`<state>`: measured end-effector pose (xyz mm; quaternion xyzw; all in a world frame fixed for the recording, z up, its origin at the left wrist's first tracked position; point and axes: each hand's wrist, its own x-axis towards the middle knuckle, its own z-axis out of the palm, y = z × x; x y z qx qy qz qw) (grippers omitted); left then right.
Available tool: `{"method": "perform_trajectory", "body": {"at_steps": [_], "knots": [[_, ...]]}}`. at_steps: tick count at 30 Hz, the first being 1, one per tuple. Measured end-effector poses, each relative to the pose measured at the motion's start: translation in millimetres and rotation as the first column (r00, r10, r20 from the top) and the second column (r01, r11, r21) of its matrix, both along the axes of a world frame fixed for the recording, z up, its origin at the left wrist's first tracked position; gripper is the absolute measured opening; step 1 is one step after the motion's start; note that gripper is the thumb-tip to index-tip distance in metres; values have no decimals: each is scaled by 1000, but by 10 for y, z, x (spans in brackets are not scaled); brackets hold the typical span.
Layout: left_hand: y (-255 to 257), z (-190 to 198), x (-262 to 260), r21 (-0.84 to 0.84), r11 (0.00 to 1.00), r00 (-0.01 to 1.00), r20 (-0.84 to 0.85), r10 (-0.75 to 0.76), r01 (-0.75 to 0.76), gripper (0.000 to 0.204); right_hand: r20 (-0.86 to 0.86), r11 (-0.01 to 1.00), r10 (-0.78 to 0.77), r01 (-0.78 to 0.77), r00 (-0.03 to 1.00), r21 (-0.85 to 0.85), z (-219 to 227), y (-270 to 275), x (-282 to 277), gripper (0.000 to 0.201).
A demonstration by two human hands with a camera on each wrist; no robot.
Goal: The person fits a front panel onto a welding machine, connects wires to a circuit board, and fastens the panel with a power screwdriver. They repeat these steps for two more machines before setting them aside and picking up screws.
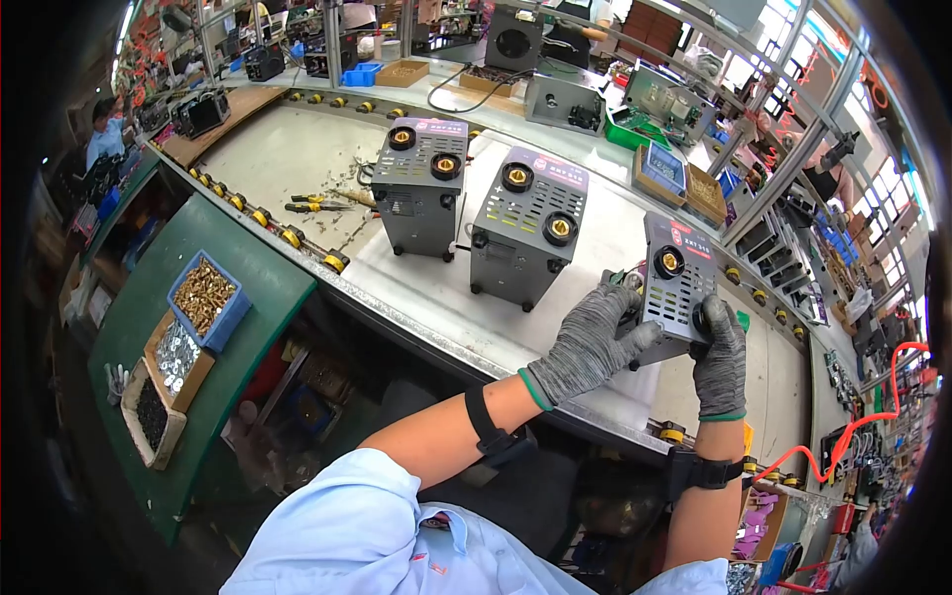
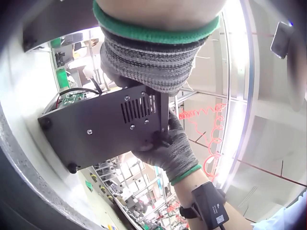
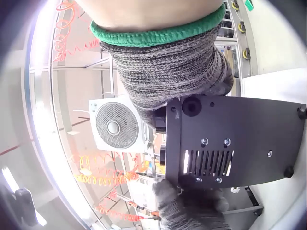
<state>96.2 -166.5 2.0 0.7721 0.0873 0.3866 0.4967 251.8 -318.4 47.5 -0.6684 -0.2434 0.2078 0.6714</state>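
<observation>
A grey welding machine [image 1: 684, 293] with a dark, slotted front panel stands on the white work surface, held between two gloved hands. My left hand [image 1: 592, 335] grips its left side, the thumb lying over the near edge of the panel. At the right, my right hand [image 1: 721, 362] curls round the near corner, beside a round black socket. A brass socket [image 1: 669, 262] shows on the panel. In the left wrist view, wires [image 2: 76, 91] and a green board show along the open side of the casing. Both wrist views show its vented grey side [image 3: 259, 139] and black feet.
Two similar machines, one nearer [image 1: 526, 233] and one farther [image 1: 418, 183], stand to the left. Pliers [image 1: 319, 205] lie beyond them among scraps. Rollers [image 1: 337, 260] line the bench edge. A blue bin [image 1: 234, 315] of brass parts sits on a green table. An orange hose [image 1: 843, 441] hangs right.
</observation>
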Motion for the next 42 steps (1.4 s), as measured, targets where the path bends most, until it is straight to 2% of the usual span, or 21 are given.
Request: {"method": "perform_trajectory", "body": {"at_steps": [2, 4, 5, 6, 8, 10, 12, 14, 16, 17, 18, 20, 22, 24, 28, 33, 36, 38, 40, 41, 42], "knots": [[64, 15, -6, -14, 998, 998, 7, -56, 56, 48, -32, 998, 38, -37, 999, 41, -65, 49, 26, 50], [93, -98, 92, -48, 998, 999, -2, -35, 35, 44, -143, 969, -15, 50, 990, 244, -71, 181, -139, 37], [115, -121, 135, -145, 987, 998, 27, -62, 65, 42, -192, 951, -53, 108, 980, 288, -231, 174, -43, 35], [142, -118, 166, -237, 967, 995, 59, -83, 94, 40, -190, 951, -56, 110, 980, 288, -276, 182, -8, 35], [162, -134, 155, -229, 968, 994, 73, -85, 99, 37, -237, 947, -5, 81, 972, 311, -305, 170, -17, 35], [158, -138, 185, -211, 970, 990, 89, -107, 124, 33, -253, 936, -43, 128, 967, 328, -256, 232, -87, 33], [126, -182, 228, -376, 908, 977, 164, -133, 187, 31, -267, 939, -62, 147, 962, 312, -217, 247, -103, 32], [130, -170, 282, -363, 917, 983, 141, -120, 163, 26, -261, 950, -57, 133, 964, 281, -243, 206, 15, 32], [141, -129, 272, -433, 882, 983, 92, -161, 185, 23, -287, 964, -23, 97, 958, 247, -301, 202, 109, 32], [137, -100, 282, -420, 893, 987, 84, -140, 162, 20, -257, 959, -57, 125, 965, 254, -239, 258, 33, 31], [104, -17, 271, -501, 848, 984, 110, -137, 174, 22, -272, 961, -70, 138, 960, 241, -235, 278, 37, 31], [103, -97, 391, -478, 867, 984, 164, -70, 142, 21, -229, 973, -39, 90, 973, 213, -161, 307, 31, 30], [172, -82, 442, -479, 861, 982, 159, -105, 170, 22, -198, 986, -106, 129, 975, 106, -231, 296, 207, 30], [202, 79, 350, -417, 909, 993, -106, -56, 6, 23, -169, 985, -132, 149, 977, 91, -162, 321, 146, 29], [205, 175, 199, -354, 935, 985, -167, -50, -13, 31, -109, 981, -166, 175, 980, 83, -74, 324, -14, 36], [234, 113, 53, -345, 939, 996, -82, -44, 13, 39, -51, 994, -106, 107, 993, 13, 24, 123, -112, 45], [279, -70, -197, -348, 937, 993, -121, -5, -38, 39, -32, 982, -189, 188, 982, -19, 80, -6, -306, 48], [237, -241, -337, -349, 937, 994, -102, -40, 1, 39, 114, 964, -260, 264, 959, -21, 44, -165, -303, 47], [189, -333, -661, -393, 907, 988, 76, -132, 152, 40, 208, 979, -158, 181, 965, -98, 90, -411, -465, 41], [186, -455, -836, -229, 972, 998, -40, -54, 43, 39, 294, 971, -48, 113, 955, -209, 91, -568, -558, 35], [246, -575, -1014, -55, 996, 985, -159, 66, -75, 38, 389, 903, 119, 64, 913, -426, 42, -728, -567, 28]]}}
